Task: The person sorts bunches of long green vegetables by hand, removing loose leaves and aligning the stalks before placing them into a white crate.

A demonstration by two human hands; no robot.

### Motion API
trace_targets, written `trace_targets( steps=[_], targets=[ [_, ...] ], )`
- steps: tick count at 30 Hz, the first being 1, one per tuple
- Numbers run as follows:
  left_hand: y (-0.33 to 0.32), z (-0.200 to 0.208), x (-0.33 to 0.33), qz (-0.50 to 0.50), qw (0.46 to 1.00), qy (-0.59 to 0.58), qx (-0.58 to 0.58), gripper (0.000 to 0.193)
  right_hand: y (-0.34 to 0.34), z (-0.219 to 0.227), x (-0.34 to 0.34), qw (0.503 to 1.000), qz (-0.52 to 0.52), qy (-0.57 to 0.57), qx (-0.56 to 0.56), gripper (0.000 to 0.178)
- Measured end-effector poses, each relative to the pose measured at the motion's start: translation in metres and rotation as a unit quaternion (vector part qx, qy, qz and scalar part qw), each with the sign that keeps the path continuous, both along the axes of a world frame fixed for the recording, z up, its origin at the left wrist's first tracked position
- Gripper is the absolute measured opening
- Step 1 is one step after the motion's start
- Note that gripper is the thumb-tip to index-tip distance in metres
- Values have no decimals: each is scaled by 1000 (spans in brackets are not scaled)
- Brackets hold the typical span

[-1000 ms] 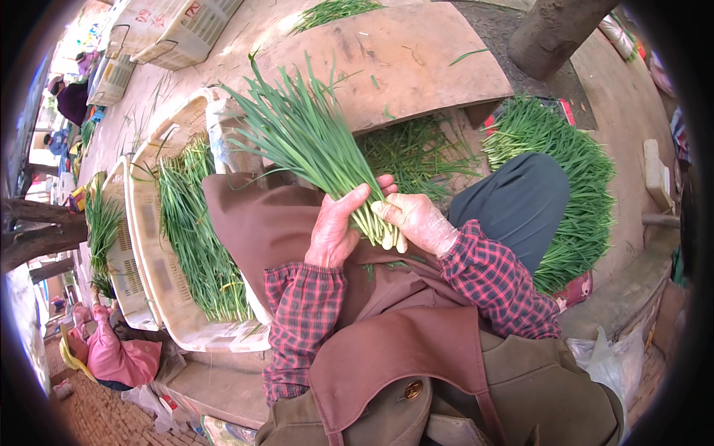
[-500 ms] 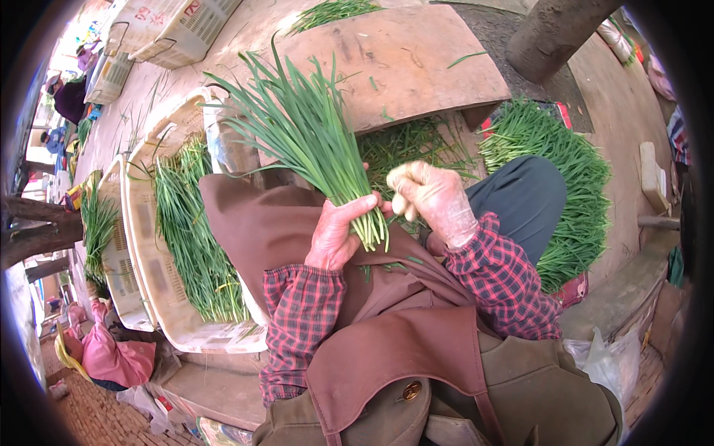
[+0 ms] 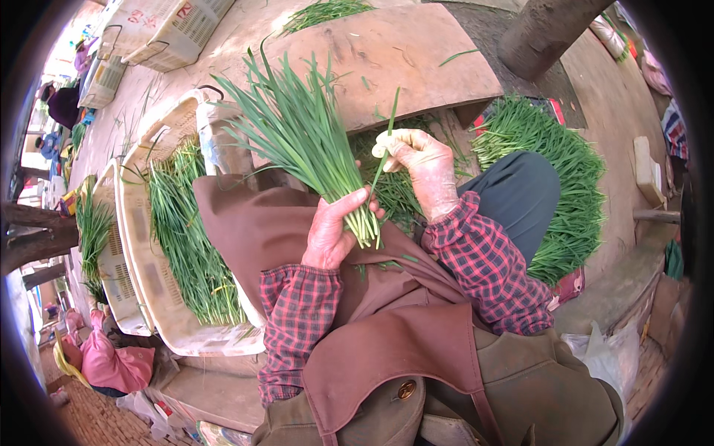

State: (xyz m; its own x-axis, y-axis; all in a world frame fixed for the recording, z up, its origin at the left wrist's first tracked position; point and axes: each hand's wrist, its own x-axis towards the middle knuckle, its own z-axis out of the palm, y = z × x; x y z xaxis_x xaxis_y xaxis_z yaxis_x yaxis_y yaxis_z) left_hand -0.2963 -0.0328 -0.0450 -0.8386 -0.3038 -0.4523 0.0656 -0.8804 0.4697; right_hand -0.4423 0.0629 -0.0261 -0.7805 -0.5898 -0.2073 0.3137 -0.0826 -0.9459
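Note:
My left hand (image 3: 329,232) is closed round a bunch of garlic chives (image 3: 309,134) above my lap. Their pale cut ends stick out below the thumb, and the green leaves fan out up and to the left. Just right of the bunch, my right hand (image 3: 425,169) pinches a single chive leaf (image 3: 393,111) between thumb and forefinger. That leaf stands nearly upright, its lower end beside the bunch near the left fingertips. Pale coverings sit on the right thumb and fingers. A few green scraps lie on the brown apron (image 3: 253,223) under my hands.
A low wooden board (image 3: 409,63) stands ahead, with loose chives (image 3: 361,141) beneath its near edge. On the left, a cream plastic crate (image 3: 141,249) holds more chives (image 3: 186,230). A large chive heap (image 3: 569,197) lies beyond my right knee. A thick post (image 3: 547,37) rises at far right.
My right hand has moved slightly up, and a single chive leaf now shows upright in its pinch. The left hand still grips the bunch in nearly the same place.

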Motion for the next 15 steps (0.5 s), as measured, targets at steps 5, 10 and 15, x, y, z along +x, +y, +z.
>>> trace_targets(
  steps=[5, 10, 15],
  targets=[
    [-3, -7, 0, 42, 999, -2, 4, 58, 19, 20, 16, 997, -68, 35, -34, 15],
    [-5, -6, 0, 69, 997, -26, -27, 58, 38, 35, -13, 977, -138, 162, 6, 16],
    [1, -8, -8, 35, 994, -68, -78, 48, 28, -16, -3, 816, 26, 549, 181, 17]
  ],
)
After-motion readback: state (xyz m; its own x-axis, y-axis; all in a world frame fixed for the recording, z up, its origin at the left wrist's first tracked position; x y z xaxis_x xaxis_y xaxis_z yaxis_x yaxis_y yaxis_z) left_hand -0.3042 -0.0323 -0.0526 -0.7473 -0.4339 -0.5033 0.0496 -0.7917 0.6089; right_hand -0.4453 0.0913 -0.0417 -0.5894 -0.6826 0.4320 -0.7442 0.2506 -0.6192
